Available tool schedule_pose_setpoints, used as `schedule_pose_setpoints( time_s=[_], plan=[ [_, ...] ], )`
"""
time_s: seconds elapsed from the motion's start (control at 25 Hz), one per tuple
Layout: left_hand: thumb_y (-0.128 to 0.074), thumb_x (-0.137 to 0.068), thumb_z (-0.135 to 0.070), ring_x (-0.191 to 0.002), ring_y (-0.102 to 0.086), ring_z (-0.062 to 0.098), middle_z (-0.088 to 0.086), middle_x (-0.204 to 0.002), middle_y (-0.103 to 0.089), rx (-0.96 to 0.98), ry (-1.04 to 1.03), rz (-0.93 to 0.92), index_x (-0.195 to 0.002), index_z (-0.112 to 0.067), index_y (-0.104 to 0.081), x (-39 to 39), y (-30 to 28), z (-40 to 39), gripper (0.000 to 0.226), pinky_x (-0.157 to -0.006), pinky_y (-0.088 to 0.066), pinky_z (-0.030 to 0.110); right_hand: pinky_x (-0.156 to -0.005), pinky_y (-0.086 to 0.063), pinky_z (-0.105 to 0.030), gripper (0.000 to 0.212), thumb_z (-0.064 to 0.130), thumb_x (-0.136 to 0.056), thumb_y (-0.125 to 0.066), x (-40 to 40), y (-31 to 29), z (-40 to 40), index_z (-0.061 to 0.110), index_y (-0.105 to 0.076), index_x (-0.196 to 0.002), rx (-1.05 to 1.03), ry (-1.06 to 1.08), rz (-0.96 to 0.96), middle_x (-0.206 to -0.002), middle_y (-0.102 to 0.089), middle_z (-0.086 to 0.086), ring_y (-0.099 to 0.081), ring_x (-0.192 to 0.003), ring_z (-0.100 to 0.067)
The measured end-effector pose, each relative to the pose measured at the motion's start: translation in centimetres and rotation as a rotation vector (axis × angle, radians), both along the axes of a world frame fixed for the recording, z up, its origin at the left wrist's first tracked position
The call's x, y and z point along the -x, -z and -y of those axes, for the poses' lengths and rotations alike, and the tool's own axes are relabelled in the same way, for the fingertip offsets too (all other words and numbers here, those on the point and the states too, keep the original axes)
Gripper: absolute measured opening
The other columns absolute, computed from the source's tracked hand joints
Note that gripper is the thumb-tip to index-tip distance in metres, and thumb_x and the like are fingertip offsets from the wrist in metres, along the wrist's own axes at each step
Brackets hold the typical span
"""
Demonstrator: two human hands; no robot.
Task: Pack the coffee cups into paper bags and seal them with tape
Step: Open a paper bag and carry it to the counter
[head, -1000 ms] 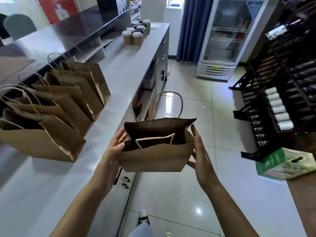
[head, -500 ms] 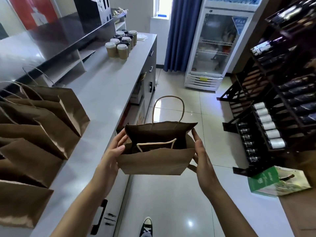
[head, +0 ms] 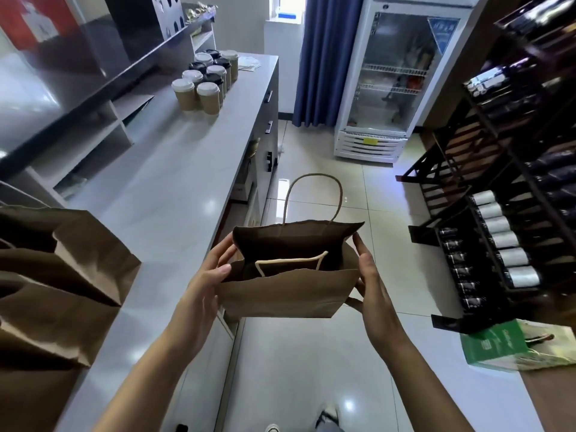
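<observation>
An open brown paper bag (head: 286, 291) with rope handles hangs in the air between my hands, just off the counter's edge and above the floor. Its inside looks empty. My left hand (head: 202, 291) pinches the bag's left edge, thumb on the near panel. My right hand (head: 372, 291) presses flat against the bag's right side with straight fingers. Several lidded coffee cups (head: 208, 79), some with white lids and some with black, stand in a cluster at the far end of the grey counter (head: 174, 188).
More brown paper bags (head: 62, 275) stand on the counter at my near left. A glass-door fridge (head: 392, 88) is at the far end of the aisle, a dark bottle rack (head: 514, 182) lines the right, and a green box (head: 498, 347) lies at lower right.
The view has moved forward along the counter: the standing bags slid off to the left and the cups came closer. Both hands keep the same hold on the bag.
</observation>
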State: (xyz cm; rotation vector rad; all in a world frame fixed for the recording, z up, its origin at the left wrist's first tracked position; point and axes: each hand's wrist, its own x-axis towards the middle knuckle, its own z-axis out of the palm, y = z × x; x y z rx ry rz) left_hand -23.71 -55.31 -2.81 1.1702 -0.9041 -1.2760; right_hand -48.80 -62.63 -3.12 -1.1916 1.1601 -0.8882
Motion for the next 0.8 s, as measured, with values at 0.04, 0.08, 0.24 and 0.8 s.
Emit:
schedule_pose_setpoints(
  time_s=[0.04, 0.08, 0.24, 0.8],
  plan=[
    [-0.054, -0.082, -0.043, -0.142, -0.046, 0.018, -0.009, -0.153, -0.050, 0.001, -0.004, 0.001, -0.150, -0.034, -0.046, 0.0, 0.1, 1.1, 0.069, -0.108, -0.039, 0.045, -0.097, -0.050, -0.026, 0.055, 0.072, -0.090, -0.027, -0.2, 0.2, 1.2, 0.068, -0.032, -0.145, -0.008, -0.007, 0.002, -0.151, -0.048, 0.024, -0.049, -0.136, 0.001],
    [-0.052, -0.084, -0.039, -0.141, -0.047, 0.017, -0.010, -0.153, -0.051, -0.001, -0.023, 0.005, -0.149, -0.035, -0.047, 0.0, 0.1, 2.2, 0.066, -0.105, -0.040, 0.042, -0.096, -0.050, -0.026, 0.055, 0.071, -0.090, -0.028, -0.3, 0.3, 2.4, 0.068, -0.032, -0.145, -0.014, -0.014, 0.006, -0.151, -0.048, 0.024, -0.049, -0.136, 0.001],
    [-0.050, -0.085, -0.038, -0.139, -0.050, 0.015, -0.011, -0.152, -0.052, -0.014, -0.079, 0.023, -0.148, -0.037, -0.048, 0.4, 0.4, 6.7, 0.063, -0.100, -0.042, 0.038, -0.107, -0.048, -0.036, 0.056, 0.068, -0.090, -0.029, -0.4, 0.8, 7.8, 0.066, -0.032, -0.147, -0.033, -0.034, 0.035, -0.152, -0.049, 0.022, -0.048, -0.138, -0.003],
    [-0.056, -0.076, -0.048, -0.143, -0.045, 0.015, -0.010, -0.152, -0.051, -0.039, -0.205, 0.062, -0.147, -0.037, -0.049, 5.8, 0.3, 23.2, 0.072, -0.110, -0.039, 0.046, -0.100, -0.049, -0.032, 0.059, 0.067, -0.090, -0.030, 3.5, 0.9, 27.9, 0.065, -0.027, -0.149, -0.060, -0.193, 0.065, -0.156, -0.044, 0.018, -0.045, -0.141, -0.006]
  ],
)
